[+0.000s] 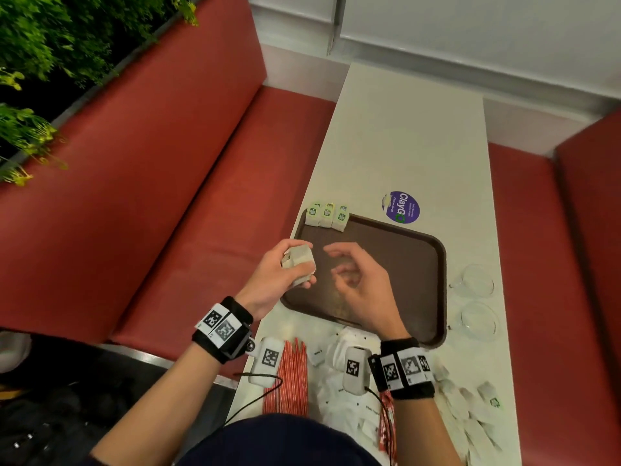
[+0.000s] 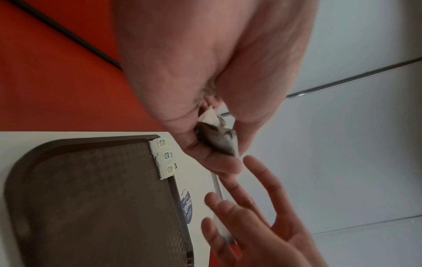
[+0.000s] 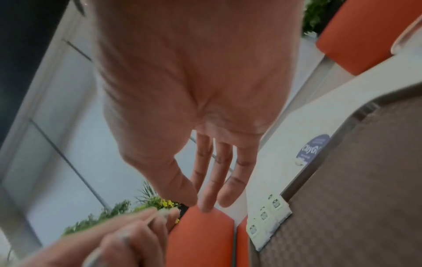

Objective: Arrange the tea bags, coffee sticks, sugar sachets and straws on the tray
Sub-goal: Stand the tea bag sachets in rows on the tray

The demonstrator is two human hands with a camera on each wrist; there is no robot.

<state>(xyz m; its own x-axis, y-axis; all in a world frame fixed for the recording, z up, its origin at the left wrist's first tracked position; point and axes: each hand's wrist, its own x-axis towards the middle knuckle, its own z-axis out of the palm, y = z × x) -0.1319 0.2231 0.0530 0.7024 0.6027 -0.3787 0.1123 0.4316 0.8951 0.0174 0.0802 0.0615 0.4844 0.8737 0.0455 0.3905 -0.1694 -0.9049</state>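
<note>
A: What is the left hand (image 1: 279,274) doing?

B: Its fingers curl round a small bundle of tea bags (image 1: 300,265), held over the near-left part of the tray (image 1: 433,264), probably so bags can be dealt out one at a time.

A: And the right hand (image 1: 361,284)?

B: Loosely spread, holding nothing, just beside the bundle, likely ready to take the next bag.

A: Where do they go?

B: Three tea bags (image 1: 327,215) already lean in a row on the tray's far-left corner. Straws (image 1: 295,375), sachets (image 1: 346,401) and more tea bags (image 1: 477,412) lie on the bench (image 1: 403,146) near the person.
</note>
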